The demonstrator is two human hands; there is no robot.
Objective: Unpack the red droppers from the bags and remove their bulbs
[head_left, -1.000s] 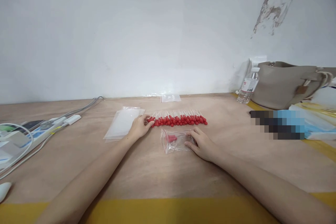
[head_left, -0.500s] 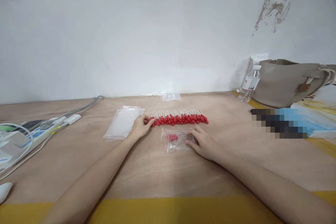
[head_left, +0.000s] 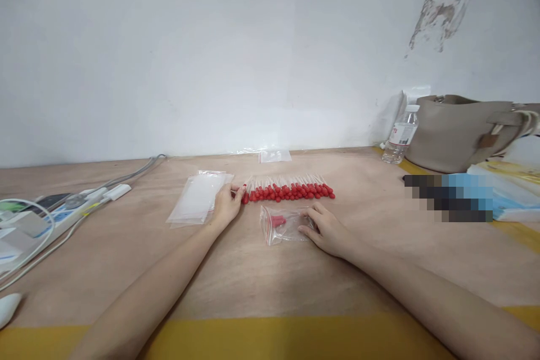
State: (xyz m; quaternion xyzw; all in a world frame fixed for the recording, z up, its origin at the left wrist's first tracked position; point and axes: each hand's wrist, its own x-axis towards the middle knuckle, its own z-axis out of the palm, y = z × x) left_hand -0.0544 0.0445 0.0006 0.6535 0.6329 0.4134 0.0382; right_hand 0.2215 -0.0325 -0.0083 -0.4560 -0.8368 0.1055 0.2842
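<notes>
Plywood bench: my left hand (head_left: 225, 204) pinches one red-bulb dropper (head_left: 245, 193) from the row (head_left: 291, 190); the bag (head_left: 283, 224), flattened under my right hand (head_left: 327, 229), lies at four o'clock.

The left hand (head_left: 226, 204) has drawn back a little from the left end of the row of red-tipped droppers (head_left: 289, 191): a second ago its fingers (head_left: 236, 196) lay over the first red bulbs, and now they pinch a single dropper (head_left: 245, 193) at that end, lifted slightly clear of the row. The view has also tipped up slightly since the first picture, so things on the worktop (head_left: 253, 270) sit a little lower in frame.
</notes>
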